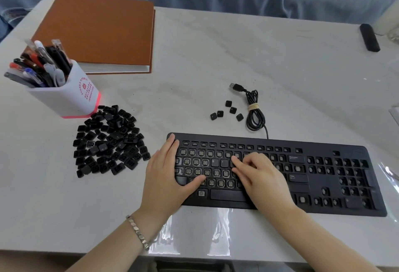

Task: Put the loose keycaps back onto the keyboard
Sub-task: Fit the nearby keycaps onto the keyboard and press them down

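Observation:
A black keyboard [319,185] lies on the white table, most of its sockets bare; the R, T, backspace, enter and space keys are fitted. My left hand [166,176] rests flat over its left end, thumb on the lower letter row. My right hand [259,174] lies on the middle letter rows, fingers curled and fingertips pressing down next to the T key; whether a keycap sits under them is hidden. A large heap of loose black keycaps [110,140] lies left of the keyboard. Several more keycaps [226,111] sit behind it.
A white pen holder [69,97] full of pens stands behind the heap. An orange-covered book [97,30] lies at the back left. The keyboard's coiled USB cable [254,110] lies behind the keyboard. A black oblong object [369,37] rests at the far right.

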Available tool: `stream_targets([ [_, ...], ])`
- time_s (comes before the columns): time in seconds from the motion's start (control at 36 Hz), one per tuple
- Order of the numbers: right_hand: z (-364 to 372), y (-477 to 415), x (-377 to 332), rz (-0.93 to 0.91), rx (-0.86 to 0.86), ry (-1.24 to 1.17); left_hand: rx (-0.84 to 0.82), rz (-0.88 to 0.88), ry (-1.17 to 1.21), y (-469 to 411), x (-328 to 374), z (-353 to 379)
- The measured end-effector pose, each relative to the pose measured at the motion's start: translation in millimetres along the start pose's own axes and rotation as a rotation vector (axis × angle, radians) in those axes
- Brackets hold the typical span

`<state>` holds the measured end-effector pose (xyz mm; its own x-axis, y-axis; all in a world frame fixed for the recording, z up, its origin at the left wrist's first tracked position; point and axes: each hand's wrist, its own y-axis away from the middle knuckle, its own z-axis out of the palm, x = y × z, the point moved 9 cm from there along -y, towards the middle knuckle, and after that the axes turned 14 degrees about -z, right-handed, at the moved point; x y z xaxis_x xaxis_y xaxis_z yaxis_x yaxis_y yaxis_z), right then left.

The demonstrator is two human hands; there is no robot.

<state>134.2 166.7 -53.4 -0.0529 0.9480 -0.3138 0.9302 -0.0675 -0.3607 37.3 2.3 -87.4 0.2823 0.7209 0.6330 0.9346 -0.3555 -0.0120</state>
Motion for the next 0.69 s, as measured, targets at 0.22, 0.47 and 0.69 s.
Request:
stream_targets([
  [0.22,-5,1,-14,-0.128,-0.03,0.213,-0.009,-0.014,-0.009,0,0,0],
  [0.47,-1,8,12,0.141,-0.069,-0.158,-0.024,-0.022,-0.005,0,0,0],
  [0.69,-20,15,45,0.645,-0.019,-0.804,-0.039,-0.044,0.007,0,-2,1],
])
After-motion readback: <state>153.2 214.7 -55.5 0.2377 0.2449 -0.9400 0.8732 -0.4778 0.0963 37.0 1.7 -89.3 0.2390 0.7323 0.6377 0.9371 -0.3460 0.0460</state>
